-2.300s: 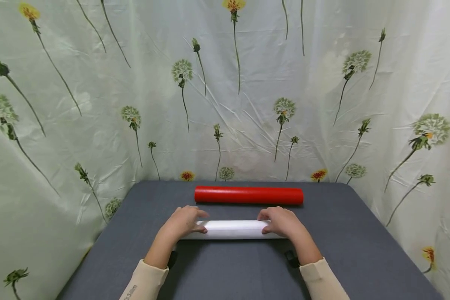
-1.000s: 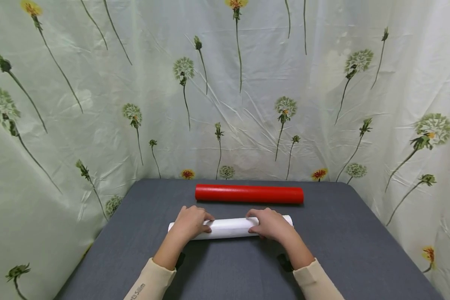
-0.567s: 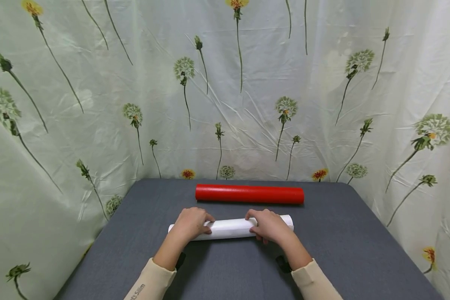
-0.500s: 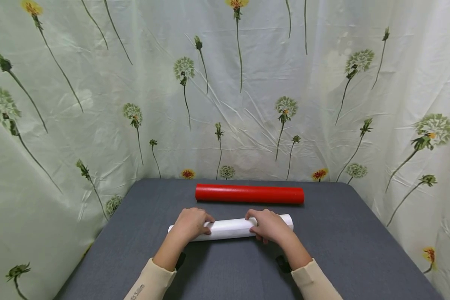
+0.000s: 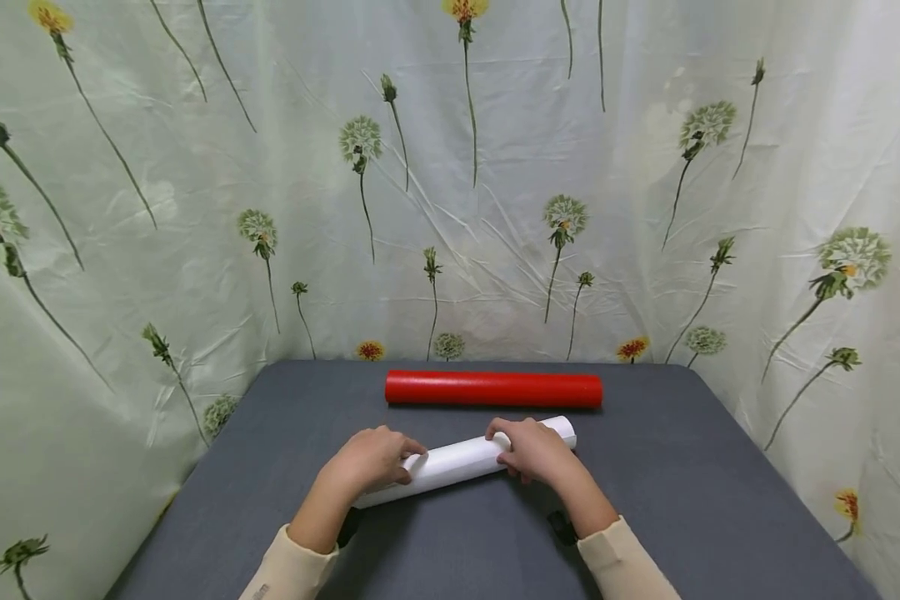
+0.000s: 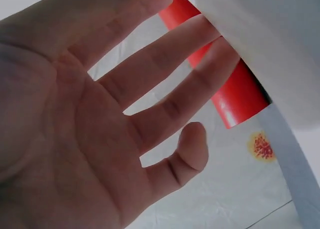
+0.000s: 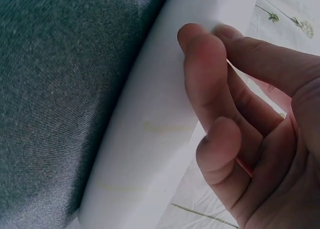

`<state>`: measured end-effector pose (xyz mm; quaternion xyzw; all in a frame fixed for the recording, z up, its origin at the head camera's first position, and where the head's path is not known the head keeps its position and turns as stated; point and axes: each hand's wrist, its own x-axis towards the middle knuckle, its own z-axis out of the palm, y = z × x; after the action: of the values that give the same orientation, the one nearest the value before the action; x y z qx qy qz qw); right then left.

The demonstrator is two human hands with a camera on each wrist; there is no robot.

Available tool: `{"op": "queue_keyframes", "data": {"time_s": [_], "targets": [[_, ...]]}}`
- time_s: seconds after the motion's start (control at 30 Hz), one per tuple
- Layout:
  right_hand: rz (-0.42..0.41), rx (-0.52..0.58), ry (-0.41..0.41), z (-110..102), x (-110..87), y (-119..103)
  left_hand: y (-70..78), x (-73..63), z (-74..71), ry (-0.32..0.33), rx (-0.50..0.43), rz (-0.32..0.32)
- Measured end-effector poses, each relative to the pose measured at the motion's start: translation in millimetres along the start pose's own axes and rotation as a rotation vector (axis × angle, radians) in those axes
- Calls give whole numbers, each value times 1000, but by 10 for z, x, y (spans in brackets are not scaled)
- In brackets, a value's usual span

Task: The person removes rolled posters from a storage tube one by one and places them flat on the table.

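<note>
A smooth white roll lies slantwise on the dark grey table, its left end nearer the person than its right. My left hand grips it towards that left end, thumb on the near side and fingers over the top. In the left wrist view, two fingertips of the left hand are hidden behind the roll, and the little finger stands free. Right of the middle, my right hand pinches the roll. The right wrist view shows the bent fingers of the right hand against the white roll.
Parallel to the table's back edge lies a red roll, behind the white one. Its end shows beyond the left fingers. A pale curtain printed with dandelions hangs behind and on both sides of the table.
The white roll has turned from nearly crosswise to slanted: its left end came towards the person with the left hand, its right end went slightly away. The red roll stays put.
</note>
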<state>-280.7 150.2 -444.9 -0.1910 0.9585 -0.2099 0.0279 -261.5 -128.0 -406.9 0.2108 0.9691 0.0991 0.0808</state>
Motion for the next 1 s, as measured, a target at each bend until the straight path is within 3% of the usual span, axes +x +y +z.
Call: {"op": "queue_keyframes", "data": {"time_s": [0.43, 0.6, 1.0], "targets": [[-39, -27, 25, -5, 49, 33, -43, -57, -96, -150, -210, 106], [-55, 2, 23, 9, 47, 60, -51, -7, -34, -163, -270, 144], [20, 56, 23, 88, 83, 89, 6, 172, 204, -187, -374, 167]]}}
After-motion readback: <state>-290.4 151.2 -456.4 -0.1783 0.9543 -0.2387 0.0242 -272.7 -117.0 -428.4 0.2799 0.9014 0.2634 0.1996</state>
